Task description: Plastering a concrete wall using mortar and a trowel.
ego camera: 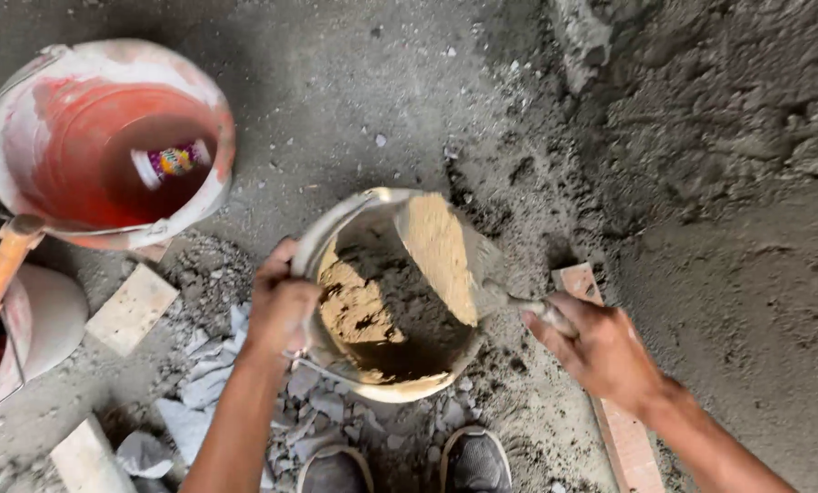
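1. Left hand (pixel 281 306) of mine is curled over the near-left rim of the round, mortar-caked metal pan (pixel 392 294), fingers wrapped on the edge and tilting it so the mouth faces up toward me.
2. Right hand (pixel 599 345) is closed around the handle of the flat-bladed steel trowel (pixel 445 257); the handle is mostly hidden in my fist, so only a short bit of shank shows just outside the pan's right rim.
3. From the right hand, the trowel's long axis runs up and to the left, across the pan's right rim and into its mouth. Its tan-crusted blade lies over the right half of the pan's opening and points toward the far rim.
4. Inside the pan sits dark grey wet mortar (pixel 407 310), with tan dried crust on the inner wall to its left.
5. The right hand is the one nearer the blade; the left only steadies the pan.
6. Right of the pan lies the grey sand and mortar heap (pixel 719 155) on the concrete floor (pixel 372 82). Up and to the left of the pan stands a red plastic bucket with a white-smeared rim (pixel 107 141). Below the pan are my two shoes (pixel 404 467) and broken grey rubble.
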